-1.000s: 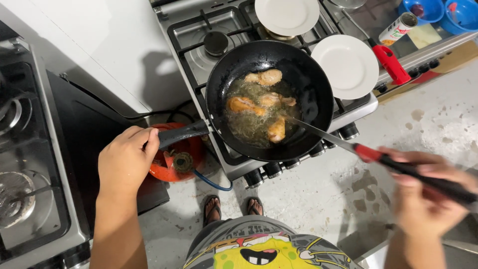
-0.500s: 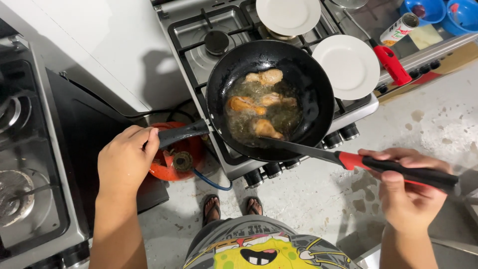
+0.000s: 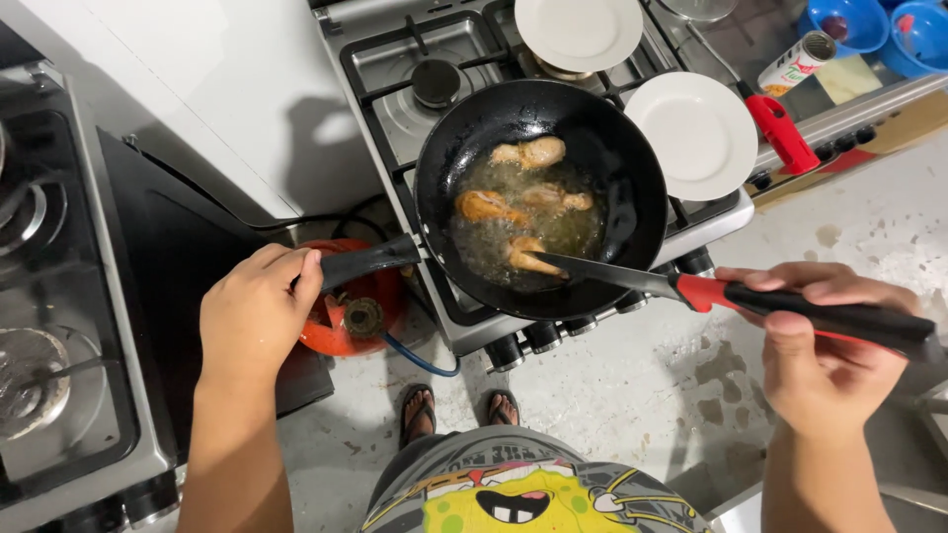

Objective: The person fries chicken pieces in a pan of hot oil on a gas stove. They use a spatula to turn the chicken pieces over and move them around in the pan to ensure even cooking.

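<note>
A black frying pan (image 3: 632, 178) sits on the stove with several golden chicken pieces (image 3: 523, 202) frying in oil. My left hand (image 3: 255, 316) grips the pan's black handle (image 3: 367, 262) at the left. My right hand (image 3: 820, 345) holds a spatula with a red and black handle (image 3: 790, 304); its metal blade (image 3: 592, 271) reaches into the pan under the nearest chicken piece.
A gas stove (image 3: 395, 59) holds two white plates (image 3: 699, 133) (image 3: 578, 30) at the back right. A red gas cylinder (image 3: 351, 316) with a blue hose stands on the floor below. Another stove (image 3: 59, 326) is at the left. Blue bowls (image 3: 859, 22) and a can (image 3: 795, 61) sit top right.
The spatula blade has slid leftward and lower in the pan, to the front chicken piece. My right hand came in closer to the stove. My left hand stayed on the handle.
</note>
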